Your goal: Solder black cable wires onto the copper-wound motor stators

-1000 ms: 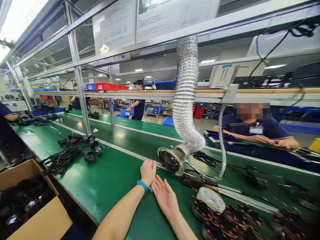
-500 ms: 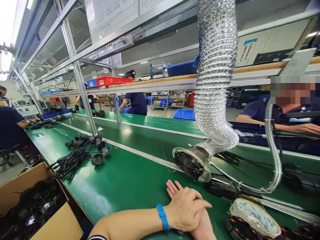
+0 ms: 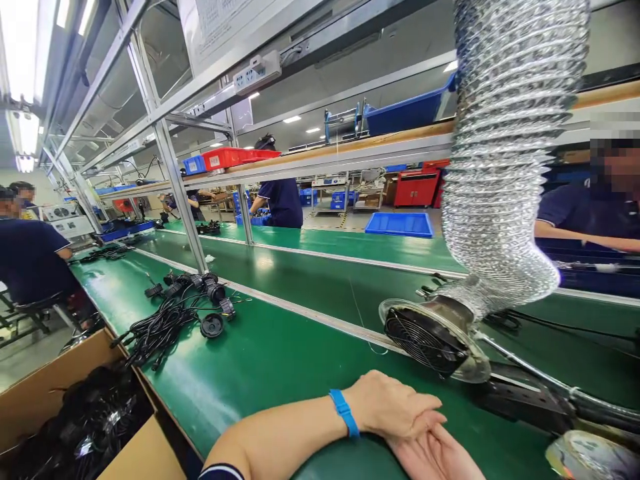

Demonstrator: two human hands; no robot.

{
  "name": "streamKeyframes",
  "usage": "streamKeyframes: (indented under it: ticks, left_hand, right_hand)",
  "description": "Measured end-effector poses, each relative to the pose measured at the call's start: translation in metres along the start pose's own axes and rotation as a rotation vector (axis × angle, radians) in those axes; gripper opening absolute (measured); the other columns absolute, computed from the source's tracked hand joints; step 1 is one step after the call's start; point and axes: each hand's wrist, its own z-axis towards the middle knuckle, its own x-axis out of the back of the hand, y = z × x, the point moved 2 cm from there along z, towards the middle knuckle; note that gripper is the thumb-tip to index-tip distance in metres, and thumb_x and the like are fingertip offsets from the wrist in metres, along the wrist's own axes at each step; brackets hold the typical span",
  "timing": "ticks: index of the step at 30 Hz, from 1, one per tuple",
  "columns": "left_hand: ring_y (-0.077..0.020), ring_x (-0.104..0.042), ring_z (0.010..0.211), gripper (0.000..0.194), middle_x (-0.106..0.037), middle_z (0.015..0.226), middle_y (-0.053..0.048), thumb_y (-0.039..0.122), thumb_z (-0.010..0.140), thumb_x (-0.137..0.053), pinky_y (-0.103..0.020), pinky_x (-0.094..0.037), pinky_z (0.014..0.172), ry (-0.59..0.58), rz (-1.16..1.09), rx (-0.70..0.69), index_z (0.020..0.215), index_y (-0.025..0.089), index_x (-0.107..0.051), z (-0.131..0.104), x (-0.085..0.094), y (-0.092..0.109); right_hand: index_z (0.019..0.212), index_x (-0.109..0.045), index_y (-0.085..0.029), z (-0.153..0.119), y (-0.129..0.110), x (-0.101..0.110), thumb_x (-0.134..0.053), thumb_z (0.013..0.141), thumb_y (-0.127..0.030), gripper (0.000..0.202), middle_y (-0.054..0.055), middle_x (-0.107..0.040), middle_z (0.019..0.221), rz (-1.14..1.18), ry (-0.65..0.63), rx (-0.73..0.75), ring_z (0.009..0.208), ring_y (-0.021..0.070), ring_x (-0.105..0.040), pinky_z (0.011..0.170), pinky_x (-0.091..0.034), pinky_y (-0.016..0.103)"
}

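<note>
My left hand (image 3: 387,403), with a blue wristband (image 3: 344,413) behind it, lies across my right hand (image 3: 433,453) above the green bench (image 3: 310,367). Its fingers curl over the right hand's fingers. The palm side of my right hand faces up at the bottom edge; most of its fingers are hidden under the left. No tool or part shows in either hand. Beyond them, a black-grilled fan (image 3: 425,337) sits at the mouth of a silver flexible duct (image 3: 505,147). A bundle of black cables with round black housings (image 3: 175,313) lies on the bench to the left.
An open cardboard box (image 3: 55,373) of black cabled parts stands at lower left. A metal upright (image 3: 175,187) carries the shelf with red bins (image 3: 235,159) and a blue bin (image 3: 410,110). A round pale-topped item (image 3: 595,457) is at lower right. Co-workers sit left and right.
The view has swung left, so the bench things appear further right. My left hand has slid over the right hand's fingers, which stuck out beyond it before and are now covered.
</note>
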Motion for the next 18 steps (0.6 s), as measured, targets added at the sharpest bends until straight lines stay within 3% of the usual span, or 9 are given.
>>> streamKeyframes:
  ticks: [3,5,7,9,12,16,18]
  left_hand:
    - [-0.0144,-0.071,0.068,0.04,-0.076,0.077,-0.001,0.041,0.101,-0.035,-0.022,-0.051,0.053,0.179,-0.06,0.105,0.123,0.019,-0.059,-0.004,-0.001,-0.013]
    - [-0.0136,-0.071,0.066,0.041,-0.077,0.084,-0.003,0.039,0.101,-0.034,-0.022,-0.052,0.056,0.31,-0.102,0.175,0.126,0.016,-0.058,-0.006,0.0,-0.022]
    - [-0.0127,-0.069,0.061,0.04,-0.077,0.082,-0.004,0.038,0.102,-0.034,-0.022,-0.051,0.056,0.361,-0.111,0.22,0.114,0.016,-0.065,-0.007,0.0,-0.03]
    - [-0.0125,-0.066,0.055,0.045,-0.072,0.067,-0.003,0.042,0.101,-0.035,-0.022,-0.046,0.051,0.325,-0.07,0.199,0.087,0.017,-0.07,-0.007,-0.002,-0.037]
    - [-0.0132,-0.06,0.048,0.058,-0.061,0.052,-0.003,0.054,0.098,-0.035,-0.023,-0.037,0.046,0.25,0.041,0.113,0.061,0.017,-0.06,-0.007,-0.003,-0.043]
    - [-0.0166,-0.058,0.056,0.064,-0.057,0.06,-0.005,0.072,0.089,-0.033,-0.027,-0.039,0.052,0.154,0.143,-0.01,0.066,0.017,-0.057,-0.008,0.002,-0.039]
    - [-0.0185,-0.059,0.067,0.06,-0.058,0.071,-0.006,0.071,0.088,-0.037,-0.03,-0.045,0.06,0.081,0.146,-0.095,0.076,0.016,-0.059,-0.006,0.008,-0.034]
  right_hand:
    - [0.122,-0.063,-0.025,-0.013,-0.007,0.001,-0.041,0.089,-0.016,0.041,0.008,-0.07,0.119,0.196,0.109,-0.104,0.116,0.025,-0.064,0.104,-0.051,0.05]
    - [0.121,-0.062,-0.016,-0.018,-0.008,-0.014,-0.039,0.089,-0.011,0.039,0.013,-0.071,0.114,0.384,0.188,-0.192,0.113,0.0241,-0.066,0.106,-0.049,0.049]
    - [0.117,-0.063,-0.01,-0.019,-0.011,-0.03,-0.039,0.091,-0.01,0.035,0.017,-0.071,0.113,0.507,0.215,-0.241,0.113,0.0251,-0.066,0.107,-0.049,0.049]
    - [0.111,-0.065,-0.008,-0.02,-0.013,-0.04,-0.041,0.092,-0.011,0.031,0.02,-0.069,0.114,0.567,0.189,-0.244,0.115,0.0269,-0.065,0.107,-0.048,0.05]
    - [0.103,-0.068,-0.007,-0.02,-0.015,-0.04,-0.045,0.091,-0.012,0.027,0.022,-0.068,0.116,0.621,0.127,-0.217,0.117,0.0289,-0.063,0.108,-0.047,0.051]
    - [0.096,-0.071,-0.009,-0.02,-0.019,-0.031,-0.048,0.091,-0.02,0.026,0.019,-0.069,0.115,0.744,0.047,-0.226,0.119,0.0279,-0.062,0.11,-0.045,0.047]
    - [0.096,-0.071,-0.011,-0.02,-0.023,-0.029,-0.049,0.092,-0.027,0.028,0.017,-0.07,0.114,0.78,-0.01,-0.242,0.121,0.0265,-0.06,0.111,-0.044,0.045]
